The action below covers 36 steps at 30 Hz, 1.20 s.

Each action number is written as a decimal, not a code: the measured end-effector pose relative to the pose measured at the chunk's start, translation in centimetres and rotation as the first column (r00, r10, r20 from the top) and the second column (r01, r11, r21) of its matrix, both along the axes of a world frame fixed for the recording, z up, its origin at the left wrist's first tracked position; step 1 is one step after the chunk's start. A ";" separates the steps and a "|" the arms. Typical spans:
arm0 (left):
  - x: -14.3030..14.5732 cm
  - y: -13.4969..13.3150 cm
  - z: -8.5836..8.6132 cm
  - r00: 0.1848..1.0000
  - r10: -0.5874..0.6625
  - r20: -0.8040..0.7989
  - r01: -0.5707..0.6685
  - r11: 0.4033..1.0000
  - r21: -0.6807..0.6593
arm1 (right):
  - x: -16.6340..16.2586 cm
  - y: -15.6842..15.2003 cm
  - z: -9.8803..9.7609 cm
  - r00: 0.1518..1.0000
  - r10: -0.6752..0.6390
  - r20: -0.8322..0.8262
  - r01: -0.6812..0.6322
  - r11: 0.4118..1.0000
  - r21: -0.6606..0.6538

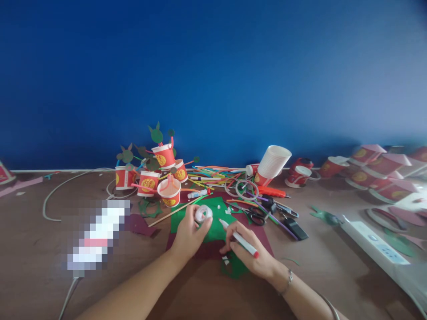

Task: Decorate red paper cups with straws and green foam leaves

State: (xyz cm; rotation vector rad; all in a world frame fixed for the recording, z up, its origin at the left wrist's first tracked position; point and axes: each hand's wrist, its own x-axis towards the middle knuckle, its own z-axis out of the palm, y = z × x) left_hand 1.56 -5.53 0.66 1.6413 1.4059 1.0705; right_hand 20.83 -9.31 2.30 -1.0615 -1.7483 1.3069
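Note:
In the head view my left hand (188,233) has its thumb and fingers closed around a white ring that looks like a tape roll (199,210). The ring rests over green paper (216,231), which shows through its hole. Just to the right, my right hand (255,255) grips a white marker (245,243) with a red end. Its tip points up and left, close above the green sheet. Under that sheet lies dark red paper (265,242). Small white scraps (228,210) are scattered on the green, and a cut green piece (238,266) sits below my right hand.
Red paper cups (148,184) with green cutouts stand behind on the left. Drinking straws (213,178), scissors (256,218), a cup stack (271,162) and an orange cutter (271,192) lie beyond the paper. A power strip (373,244) is at right, a blurred-out bright device (100,235) at left.

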 end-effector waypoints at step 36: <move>0.2 -0.8 -0.8 0.898 -0.188 -0.398 0.276 0.945 0.175 | 0.6 0.9 -1.3 0.967 -0.257 -0.004 0.249 0.936 0.250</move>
